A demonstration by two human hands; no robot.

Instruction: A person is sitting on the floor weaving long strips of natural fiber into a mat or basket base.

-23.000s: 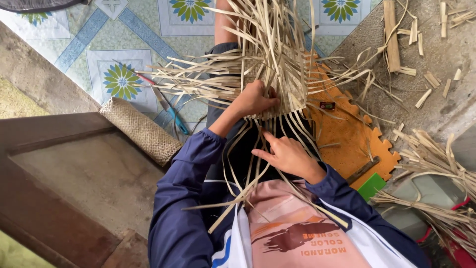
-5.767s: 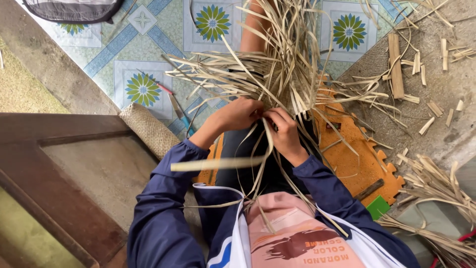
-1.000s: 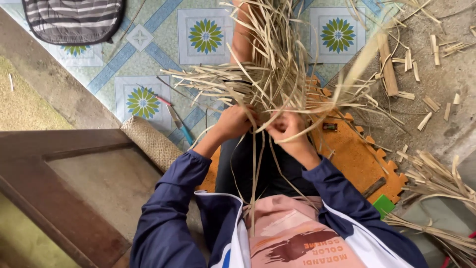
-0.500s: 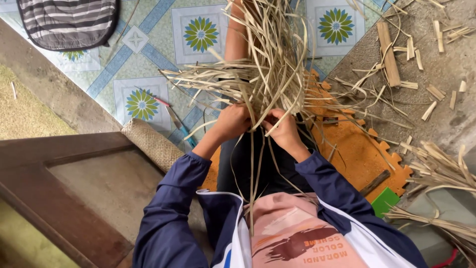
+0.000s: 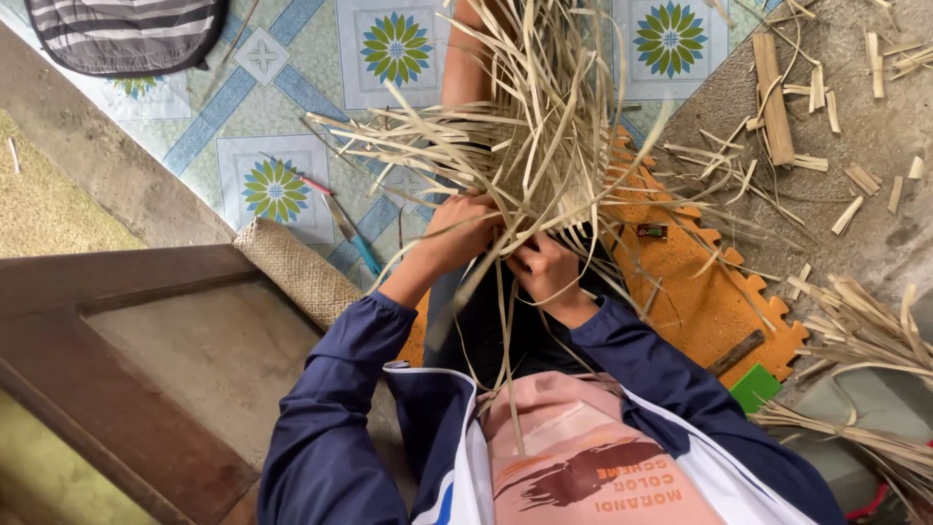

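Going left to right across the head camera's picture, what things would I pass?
Striped cloth → woven roll → left hand → right hand → orange foam mat → green piece → pile of strips.

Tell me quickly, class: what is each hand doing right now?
Left hand: closed on the woven bundle of pale strips.
Right hand: fingers curled, gripping strips of the same bundle.

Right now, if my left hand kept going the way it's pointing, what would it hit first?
Most likely the woven bundle of pale strips: your left hand points up and rightward into it, fingers already among them.
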